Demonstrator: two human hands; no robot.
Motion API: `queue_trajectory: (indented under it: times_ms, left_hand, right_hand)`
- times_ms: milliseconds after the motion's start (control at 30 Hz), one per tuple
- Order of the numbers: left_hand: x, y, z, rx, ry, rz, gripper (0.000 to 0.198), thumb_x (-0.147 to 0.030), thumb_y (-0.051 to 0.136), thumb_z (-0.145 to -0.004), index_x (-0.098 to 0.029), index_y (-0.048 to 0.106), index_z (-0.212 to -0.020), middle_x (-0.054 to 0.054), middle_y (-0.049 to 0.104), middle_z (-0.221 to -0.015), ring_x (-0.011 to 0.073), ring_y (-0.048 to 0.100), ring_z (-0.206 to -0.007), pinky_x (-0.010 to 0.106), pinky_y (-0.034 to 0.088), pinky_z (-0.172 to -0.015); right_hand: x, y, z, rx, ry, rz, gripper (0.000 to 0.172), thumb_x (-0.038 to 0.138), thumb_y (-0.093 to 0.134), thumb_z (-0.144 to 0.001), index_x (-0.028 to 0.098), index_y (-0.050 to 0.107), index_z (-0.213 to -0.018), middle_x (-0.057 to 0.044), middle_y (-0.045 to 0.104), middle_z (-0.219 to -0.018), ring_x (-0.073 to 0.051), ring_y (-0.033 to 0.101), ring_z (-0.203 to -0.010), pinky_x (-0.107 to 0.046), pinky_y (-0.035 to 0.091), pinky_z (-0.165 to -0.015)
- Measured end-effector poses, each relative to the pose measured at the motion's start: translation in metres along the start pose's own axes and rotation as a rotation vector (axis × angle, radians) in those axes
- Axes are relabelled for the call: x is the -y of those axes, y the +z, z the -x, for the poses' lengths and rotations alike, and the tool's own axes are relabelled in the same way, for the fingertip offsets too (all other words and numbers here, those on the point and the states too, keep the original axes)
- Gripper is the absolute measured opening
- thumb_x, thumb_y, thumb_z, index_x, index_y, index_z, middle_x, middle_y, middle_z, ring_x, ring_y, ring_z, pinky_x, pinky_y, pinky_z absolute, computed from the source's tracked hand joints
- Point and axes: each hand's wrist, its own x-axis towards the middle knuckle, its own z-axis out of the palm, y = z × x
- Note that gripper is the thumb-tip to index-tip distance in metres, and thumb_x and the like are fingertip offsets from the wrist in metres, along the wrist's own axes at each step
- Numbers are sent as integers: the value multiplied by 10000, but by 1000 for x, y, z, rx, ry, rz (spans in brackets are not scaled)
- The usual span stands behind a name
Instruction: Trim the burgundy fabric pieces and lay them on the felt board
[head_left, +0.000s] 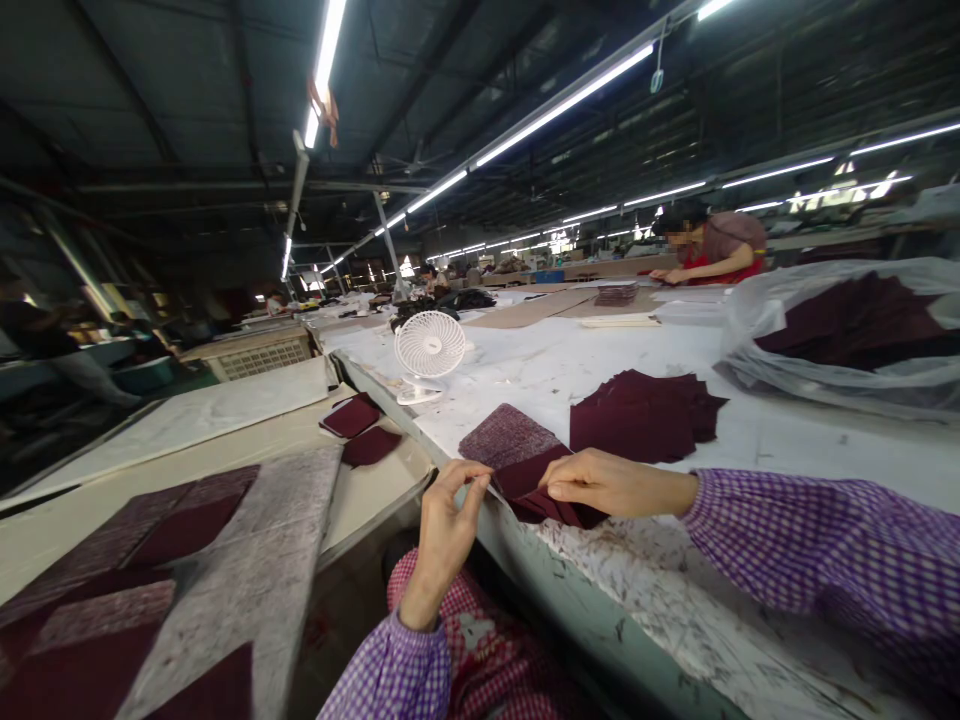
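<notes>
At the near edge of the white table, my left hand pinches the corner of a maroon fabric piece between thumb and fingertips. My right hand grips the other side of the maroon fabric, with its fingers curled over the folds. Just behind the hands lies a speckled maroon-grey panel, partly covered by the cloth. A fanned pile of maroon fabric pieces rests on the table beyond my right hand.
A small white fan stands on the table. At right is a clear plastic bag of maroon cloth. On the lower left surface lie maroon and speckled panels. A person leans over the table farther back.
</notes>
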Motion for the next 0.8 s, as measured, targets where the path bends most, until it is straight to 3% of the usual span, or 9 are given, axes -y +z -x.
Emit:
queue_trajectory:
  times_ms: [200,333,600,700,800]
  left_hand:
    - [-22,16,14,99,283,-221,148,-269,529,-866,-206,651,-923,60,592,-899,191,530,-896,333,437,-802]
    - [-23,20,21,160,329,-250,118,-249,560,-853,-198,631,-932,55,591,-875,188,526,-858,331,442,-768]
    - [-8,24,31,86,396,-347,187,-163,492,-872,-221,617,-998,71,568,-973,191,535,-911,345,460,-780]
    - [-10,24,35,42,417,-394,178,-150,471,-873,-226,625,-922,85,537,-1086,210,513,-994,375,455,-826]
    - [-19,20,36,106,437,-384,135,-152,474,-864,-205,598,-874,87,570,-1052,220,518,-989,402,437,-866]
  right_hand:
    - [-4,2,0,1,105,-140,281,357,523,-842,134,597,-687,-57,628,-862,-142,557,-749,-263,410,-710]
    - [-9,4,0,-12,151,-245,265,366,551,-824,126,636,-753,-52,637,-872,-144,568,-777,-257,417,-720]
    - [-5,2,0,-42,221,-167,294,383,504,-844,126,594,-731,9,508,-644,-102,423,-594,-229,348,-556]
    - [-2,-1,0,-135,272,-177,275,375,503,-829,140,555,-696,12,486,-643,-108,413,-603,-237,339,-556]
    - [-5,-4,1,-308,331,-183,274,380,456,-835,149,534,-711,5,496,-681,-128,439,-661,-261,360,-613]
